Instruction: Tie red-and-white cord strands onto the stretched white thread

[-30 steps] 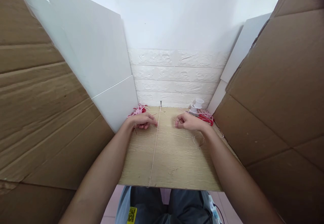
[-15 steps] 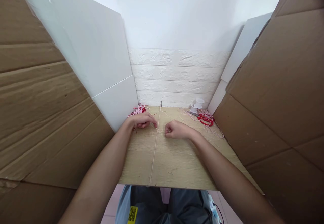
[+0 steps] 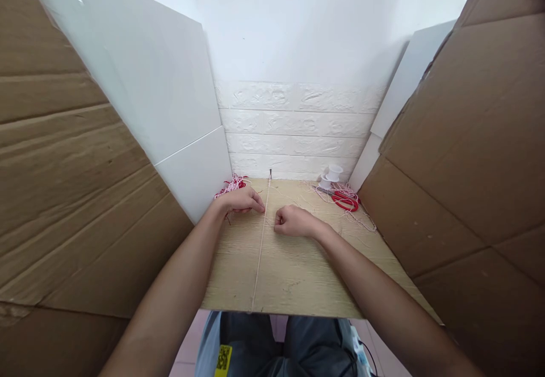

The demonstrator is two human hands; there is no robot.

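Observation:
A thin pale cord (image 3: 259, 252) runs taut down the middle of the wooden board (image 3: 298, 269), from a small black pin (image 3: 270, 172) at the far edge to the near edge. My left hand (image 3: 240, 201) rests just left of the cord, fingers curled, its tips pinching at a fine thread beside the cord. My right hand (image 3: 292, 221) lies just right of the cord with the fingers closed, gripping a thin thread that I can barely make out.
Red-handled scissors (image 3: 344, 201) and white spools (image 3: 331, 176) lie at the far right corner among loose pink thread. A red-and-white thread bundle (image 3: 232, 185) sits at the far left. Cardboard panels (image 3: 477, 155) and white boards wall in both sides.
My right hand moved left from near the scissors toward the central cord and now sits close beside it. My left hand stayed in place.

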